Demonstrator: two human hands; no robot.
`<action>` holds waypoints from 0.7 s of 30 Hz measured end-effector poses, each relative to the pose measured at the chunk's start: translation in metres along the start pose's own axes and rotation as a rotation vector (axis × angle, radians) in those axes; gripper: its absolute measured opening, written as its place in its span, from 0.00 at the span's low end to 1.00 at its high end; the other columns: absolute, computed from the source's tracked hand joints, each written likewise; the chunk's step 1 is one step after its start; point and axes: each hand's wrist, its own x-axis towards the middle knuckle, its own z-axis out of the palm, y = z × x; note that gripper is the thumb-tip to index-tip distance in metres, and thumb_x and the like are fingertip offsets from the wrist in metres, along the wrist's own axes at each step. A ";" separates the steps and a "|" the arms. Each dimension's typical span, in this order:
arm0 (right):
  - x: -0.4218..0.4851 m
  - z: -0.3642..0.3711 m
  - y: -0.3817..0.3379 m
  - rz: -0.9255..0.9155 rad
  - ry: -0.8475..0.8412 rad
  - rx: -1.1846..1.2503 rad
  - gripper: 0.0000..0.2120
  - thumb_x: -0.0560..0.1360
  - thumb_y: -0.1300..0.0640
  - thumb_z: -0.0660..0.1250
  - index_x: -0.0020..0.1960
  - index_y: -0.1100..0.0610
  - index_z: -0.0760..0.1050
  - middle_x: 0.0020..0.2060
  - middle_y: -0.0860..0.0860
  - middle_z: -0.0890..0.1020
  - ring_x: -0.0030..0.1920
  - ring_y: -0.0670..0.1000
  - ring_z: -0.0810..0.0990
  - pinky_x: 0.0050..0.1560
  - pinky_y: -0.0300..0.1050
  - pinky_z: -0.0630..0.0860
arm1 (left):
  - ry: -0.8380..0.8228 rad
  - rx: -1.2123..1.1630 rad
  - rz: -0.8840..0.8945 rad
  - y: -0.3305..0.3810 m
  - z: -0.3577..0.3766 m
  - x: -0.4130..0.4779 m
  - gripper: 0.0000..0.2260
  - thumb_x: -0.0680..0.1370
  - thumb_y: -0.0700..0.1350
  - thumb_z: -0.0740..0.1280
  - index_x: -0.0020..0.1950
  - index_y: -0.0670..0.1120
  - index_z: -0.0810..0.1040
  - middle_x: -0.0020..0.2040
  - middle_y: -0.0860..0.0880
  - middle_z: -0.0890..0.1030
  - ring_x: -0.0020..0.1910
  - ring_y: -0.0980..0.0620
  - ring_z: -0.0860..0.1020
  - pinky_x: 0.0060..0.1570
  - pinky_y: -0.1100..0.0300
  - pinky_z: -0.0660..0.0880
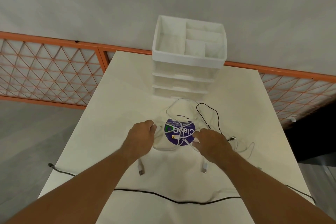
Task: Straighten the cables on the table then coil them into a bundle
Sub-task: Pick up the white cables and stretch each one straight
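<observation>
A tangle of white cables lies mid-table over a purple round sticker. A thin black cable loops through the tangle at the right. My left hand grips a white cable at the tangle's left edge. My right hand rests on the tangle's right side, its fingers curled on white cable. Two white USB plugs lie nearer to me, below each hand. A long black cable runs across the table's near part.
A white drawer organizer with an open divided top stands at the table's far edge, just behind the tangle. The white table is flanked by an orange mesh fence on both sides. The long black cable's end hangs off the left edge.
</observation>
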 end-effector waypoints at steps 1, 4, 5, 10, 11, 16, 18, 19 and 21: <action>0.000 -0.008 -0.003 0.016 0.016 0.001 0.16 0.81 0.45 0.55 0.61 0.52 0.72 0.54 0.51 0.79 0.53 0.53 0.78 0.50 0.46 0.74 | 0.005 -0.031 0.002 0.005 -0.004 0.002 0.14 0.83 0.48 0.56 0.42 0.44 0.73 0.38 0.46 0.79 0.38 0.47 0.76 0.40 0.55 0.72; 0.001 -0.035 -0.014 0.026 0.122 0.066 0.16 0.81 0.45 0.53 0.57 0.53 0.74 0.50 0.51 0.80 0.50 0.53 0.79 0.48 0.46 0.74 | -0.001 -0.128 0.010 0.024 -0.019 0.008 0.18 0.83 0.51 0.55 0.43 0.41 0.76 0.39 0.47 0.81 0.41 0.47 0.78 0.44 0.55 0.74; 0.002 -0.043 -0.018 0.013 0.151 0.132 0.16 0.81 0.46 0.53 0.58 0.53 0.74 0.51 0.50 0.79 0.51 0.52 0.79 0.49 0.45 0.73 | -0.012 -0.156 0.019 0.031 -0.025 0.009 0.19 0.83 0.51 0.55 0.45 0.41 0.78 0.42 0.48 0.82 0.43 0.48 0.78 0.47 0.56 0.74; 0.008 -0.077 -0.037 -0.042 0.163 0.493 0.21 0.80 0.48 0.59 0.71 0.51 0.66 0.67 0.48 0.73 0.68 0.51 0.69 0.67 0.47 0.67 | -0.003 -0.257 0.124 0.073 -0.059 0.010 0.19 0.83 0.52 0.57 0.42 0.42 0.80 0.36 0.56 0.79 0.38 0.57 0.76 0.36 0.72 0.68; 0.008 -0.083 -0.041 -0.045 0.167 0.546 0.20 0.80 0.48 0.58 0.71 0.51 0.67 0.67 0.48 0.73 0.68 0.50 0.70 0.68 0.48 0.66 | 0.009 -0.274 0.155 0.081 -0.066 0.010 0.20 0.82 0.52 0.57 0.41 0.41 0.79 0.35 0.54 0.79 0.36 0.57 0.76 0.34 0.72 0.68; 0.004 -0.120 -0.050 -0.019 0.374 0.909 0.10 0.82 0.55 0.56 0.48 0.55 0.75 0.45 0.48 0.82 0.46 0.46 0.79 0.48 0.41 0.72 | 0.092 -0.274 0.294 0.125 -0.113 0.003 0.20 0.82 0.52 0.58 0.37 0.40 0.77 0.28 0.57 0.77 0.27 0.64 0.73 0.28 0.71 0.66; -0.001 -0.143 -0.053 -0.033 0.372 1.143 0.11 0.82 0.54 0.56 0.51 0.58 0.75 0.46 0.51 0.83 0.48 0.46 0.81 0.50 0.41 0.74 | 0.131 -0.287 0.325 0.140 -0.134 0.000 0.20 0.82 0.51 0.58 0.37 0.40 0.77 0.22 0.61 0.73 0.23 0.65 0.71 0.25 0.72 0.64; -0.005 -0.155 -0.055 -0.054 0.358 1.217 0.12 0.82 0.53 0.55 0.53 0.59 0.75 0.45 0.52 0.83 0.47 0.48 0.82 0.52 0.43 0.75 | 0.143 -0.297 0.337 0.145 -0.142 -0.001 0.21 0.82 0.52 0.58 0.37 0.39 0.76 0.20 0.62 0.72 0.23 0.65 0.70 0.25 0.71 0.64; -0.012 -0.176 -0.057 -0.126 0.366 1.256 0.14 0.83 0.52 0.54 0.53 0.59 0.75 0.36 0.52 0.79 0.38 0.49 0.79 0.48 0.49 0.78 | 0.166 -0.311 0.363 0.153 -0.159 -0.005 0.22 0.82 0.51 0.57 0.38 0.37 0.74 0.19 0.61 0.70 0.22 0.64 0.70 0.24 0.70 0.63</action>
